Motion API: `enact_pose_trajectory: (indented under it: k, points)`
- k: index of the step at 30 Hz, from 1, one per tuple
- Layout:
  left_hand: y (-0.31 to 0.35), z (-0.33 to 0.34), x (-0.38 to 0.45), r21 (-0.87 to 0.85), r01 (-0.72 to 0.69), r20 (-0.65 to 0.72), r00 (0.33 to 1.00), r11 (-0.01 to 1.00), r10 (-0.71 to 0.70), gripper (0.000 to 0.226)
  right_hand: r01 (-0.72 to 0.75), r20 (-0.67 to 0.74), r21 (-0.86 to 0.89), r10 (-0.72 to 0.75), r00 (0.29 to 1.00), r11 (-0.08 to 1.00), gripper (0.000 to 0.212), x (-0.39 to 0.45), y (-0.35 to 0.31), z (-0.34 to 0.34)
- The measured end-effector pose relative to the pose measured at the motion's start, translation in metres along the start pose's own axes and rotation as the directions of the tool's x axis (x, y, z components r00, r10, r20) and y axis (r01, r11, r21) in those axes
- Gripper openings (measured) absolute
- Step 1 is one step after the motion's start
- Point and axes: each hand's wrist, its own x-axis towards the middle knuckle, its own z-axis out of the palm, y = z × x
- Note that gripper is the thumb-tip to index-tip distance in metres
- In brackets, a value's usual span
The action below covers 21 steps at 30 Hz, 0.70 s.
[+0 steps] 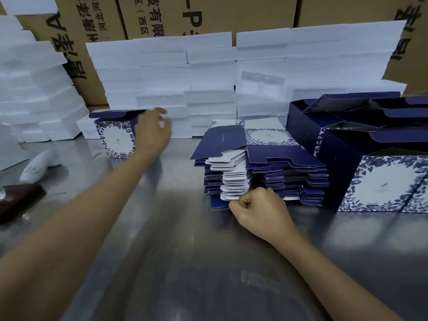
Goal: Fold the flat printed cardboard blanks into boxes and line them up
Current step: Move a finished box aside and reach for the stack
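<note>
A thick stack of flat blue-and-white printed blanks (266, 167) lies on the steel table, middle right. My right hand (259, 209) is curled into a fist at the stack's near edge, its fingers pinching the white tabs low in the pile. One folded box (115, 137) with a blue leaf pattern stands upright at the far left, lid flap up. My left hand (152, 130) hovers at that box's right side, fingers apart and blurred, holding nothing. Several folded boxes (375, 158) stand grouped at the right with flaps raised.
White foam blocks (185, 84) are stacked high along the back and left, with brown shipping cartons (162, 15) behind. A white bottle-shaped object (39, 165) and a dark flat case (18, 200) lie on the table (173, 251) at the left.
</note>
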Motion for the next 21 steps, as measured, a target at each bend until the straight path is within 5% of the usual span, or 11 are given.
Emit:
enact_pose_trajectory:
  k: [2, 4, 6, 8, 14, 17, 21]
  points:
    - [0.038, 0.007, -0.014, -0.11, 0.204, 0.285, 0.944, 0.973, -0.166, 0.06, -0.009, -0.007, 0.008, 0.009, 1.0, 1.0, 0.049, -0.001, -0.001, -0.001]
    - [0.07, 0.011, -0.025, -0.149, 0.372, 0.556, 0.797, 0.916, -0.234, 0.095, -0.023, -0.016, 0.019, 0.024, 1.0, 1.0, 0.049, -0.003, -0.002, -0.002]
    - [0.091, 0.013, -0.034, -0.051, 0.328, 0.711, 0.676, 0.943, -0.197, 0.115, -0.044, -0.034, 0.041, 0.045, 0.998, 0.998, 0.049, -0.005, -0.004, -0.004]
    - [0.101, 0.014, -0.041, -0.026, 0.288, 0.765, 0.622, 0.957, -0.166, 0.118, -0.056, -0.069, 0.063, 0.06, 0.996, 0.996, 0.05, -0.01, -0.007, -0.006]
    - [0.104, 0.012, -0.063, -0.211, 0.327, 0.664, 0.74, 0.921, -0.111, 0.106, 0.021, -0.361, 0.079, 0.009, 0.933, 0.997, 0.055, -0.031, -0.017, -0.018]
    - [0.094, 0.007, -0.078, -0.274, 0.344, 0.486, 0.856, 0.898, -0.179, 0.099, 0.013, -0.592, 0.15, 0.079, 0.802, 0.989, 0.051, -0.035, -0.016, -0.031]
    - [0.092, 0.006, -0.106, -0.458, 0.326, 0.317, 0.929, 0.827, -0.191, 0.094, 0.05, -0.781, 0.271, 0.189, 0.596, 0.961, 0.032, -0.027, 0.0, -0.061]
